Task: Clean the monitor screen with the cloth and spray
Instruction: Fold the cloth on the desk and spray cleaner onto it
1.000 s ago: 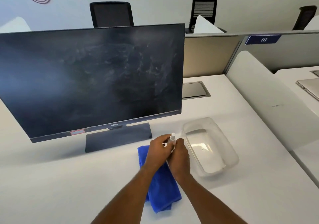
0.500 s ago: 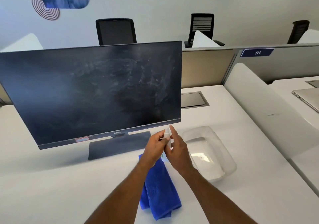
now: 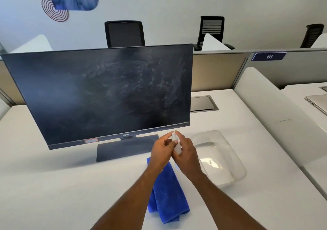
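Note:
A dark monitor (image 3: 106, 91) stands on the white desk, its screen smeared with pale streaks toward the right half. A small white spray bottle (image 3: 176, 144) is held upright just below the screen's lower right corner. My right hand (image 3: 187, 154) wraps its body. My left hand (image 3: 161, 151) pinches the bottle's top with its fingertips. A folded blue cloth (image 3: 167, 194) lies flat on the desk under my forearms, partly hidden by them.
A clear plastic tub (image 3: 219, 157) sits right of my hands. A metal cable hatch (image 3: 203, 104) is set in the desk behind it. White dividers (image 3: 276, 116) border the desk on the right, with a laptop (image 3: 316, 102) beyond. Black office chairs (image 3: 124, 34) stand behind.
Both hands have lifted the spray bottle a little, up toward the monitor's lower edge. The head has tilted up, showing more of the wall. The cloth stayed put.

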Available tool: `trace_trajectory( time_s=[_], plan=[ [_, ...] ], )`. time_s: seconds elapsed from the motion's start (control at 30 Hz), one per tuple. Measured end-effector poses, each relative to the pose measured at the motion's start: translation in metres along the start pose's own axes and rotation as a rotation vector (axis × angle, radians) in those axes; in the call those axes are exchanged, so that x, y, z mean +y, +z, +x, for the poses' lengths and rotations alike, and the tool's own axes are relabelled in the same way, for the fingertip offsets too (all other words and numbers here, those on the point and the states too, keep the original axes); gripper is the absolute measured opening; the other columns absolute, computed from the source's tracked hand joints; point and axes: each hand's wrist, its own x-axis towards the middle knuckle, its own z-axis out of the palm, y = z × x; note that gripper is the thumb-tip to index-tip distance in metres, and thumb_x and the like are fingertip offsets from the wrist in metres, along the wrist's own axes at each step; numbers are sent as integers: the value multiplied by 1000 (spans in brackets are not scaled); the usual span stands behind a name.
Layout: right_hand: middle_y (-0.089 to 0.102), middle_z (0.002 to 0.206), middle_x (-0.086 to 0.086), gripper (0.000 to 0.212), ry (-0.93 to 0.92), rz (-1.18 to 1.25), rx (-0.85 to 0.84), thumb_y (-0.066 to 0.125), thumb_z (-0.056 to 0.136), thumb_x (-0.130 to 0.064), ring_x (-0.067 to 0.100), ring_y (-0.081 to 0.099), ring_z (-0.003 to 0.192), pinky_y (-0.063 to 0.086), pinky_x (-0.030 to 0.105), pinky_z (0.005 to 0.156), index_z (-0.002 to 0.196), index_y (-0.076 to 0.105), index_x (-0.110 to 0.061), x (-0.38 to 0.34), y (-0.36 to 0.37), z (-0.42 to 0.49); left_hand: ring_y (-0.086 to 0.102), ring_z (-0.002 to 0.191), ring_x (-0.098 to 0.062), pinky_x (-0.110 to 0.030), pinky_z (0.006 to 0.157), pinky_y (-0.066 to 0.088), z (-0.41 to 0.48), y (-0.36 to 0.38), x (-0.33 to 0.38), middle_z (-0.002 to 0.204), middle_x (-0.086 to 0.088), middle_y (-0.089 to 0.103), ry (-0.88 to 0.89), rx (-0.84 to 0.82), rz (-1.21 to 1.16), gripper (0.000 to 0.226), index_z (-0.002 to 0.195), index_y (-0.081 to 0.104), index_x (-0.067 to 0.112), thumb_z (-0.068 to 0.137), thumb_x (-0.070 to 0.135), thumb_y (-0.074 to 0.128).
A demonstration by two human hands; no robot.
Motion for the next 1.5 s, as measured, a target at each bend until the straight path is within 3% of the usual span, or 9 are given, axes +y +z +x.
trace_trajectory(
  time_s=[0.17, 0.27, 0.43, 0.67, 0.83, 0.93, 1.07, 1.3, 1.5],
  plan=[
    [65, 110, 8, 79, -5, -22, -47, 35, 84, -74, 19, 64, 94, 57, 29, 82, 136, 50, -16, -3, 2, -7, 71, 82, -12, -28, 77, 60, -1, -6, 3, 83, 8, 74, 35, 84, -25, 18, 86, 74, 30, 96, 29, 59],
    [67, 114, 4, 68, 25, 53, -100, 53, 84, -63, 18, 65, 99, 58, 37, 85, 135, 51, -19, 0, 5, -11, 72, 82, -14, -29, 77, 61, 0, -10, -3, 86, 4, 75, 22, 108, 10, 21, 93, 77, 21, 97, 31, 58],
    [65, 125, -4, 57, 41, 194, -182, 74, 82, -29, 13, 64, 107, 54, 27, 93, 134, 52, -25, -1, 3, -12, 73, 82, -17, -32, 76, 61, 2, -16, -11, 87, -1, 76, -12, 176, 59, 24, 92, 78, 14, 96, 29, 58],
    [57, 131, -6, 63, 80, 232, -226, 62, 83, -54, 11, 58, 113, 49, 26, 98, 136, 45, -25, -2, 9, -18, 72, 81, -17, -30, 75, 61, -5, -16, -7, 86, -2, 76, -47, 158, 53, 27, 88, 77, 17, 98, 29, 55],
    [54, 134, 0, 55, 316, 365, -397, 60, 93, -24, 14, 59, 109, 53, 26, 91, 142, 36, -30, 2, 6, -19, 69, 84, -18, -23, 67, 58, -11, -14, -6, 85, -1, 71, -161, 98, -31, 29, 82, 70, 22, 101, 21, 48],
    [54, 130, -1, 53, 349, 365, -491, 55, 96, -25, 11, 59, 103, 51, 11, 77, 145, 33, -25, 2, 1, -21, 69, 87, -20, -24, 71, 59, -10, -15, -13, 92, -3, 70, -212, 113, -27, 24, 94, 70, 14, 101, 25, 50],
    [52, 130, -9, 62, 305, 254, -493, 65, 89, -32, 9, 55, 108, 46, 13, 85, 143, 37, -26, 6, -5, -20, 72, 88, -26, -31, 77, 60, -10, -24, -22, 90, -7, 75, -236, 111, -44, 24, 95, 75, 10, 99, 19, 53],
    [44, 147, -2, 64, 155, -66, -593, 56, 94, -37, 19, 46, 129, 37, 31, 106, 150, 24, -34, 11, -3, -31, 63, 101, -18, -25, 87, 46, -17, -42, -38, 110, -1, 72, -37, 55, 626, 29, 114, 71, 11, 95, 16, 50],
    [51, 142, -5, 57, 116, -133, -578, 54, 93, -39, 17, 49, 127, 37, 31, 107, 146, 33, -36, 10, 2, -38, 47, 128, -20, -30, 109, 34, -39, -64, -65, 141, -3, 53, 189, -157, 1071, 58, 138, 47, 15, 93, 51, 48]
  ],
)
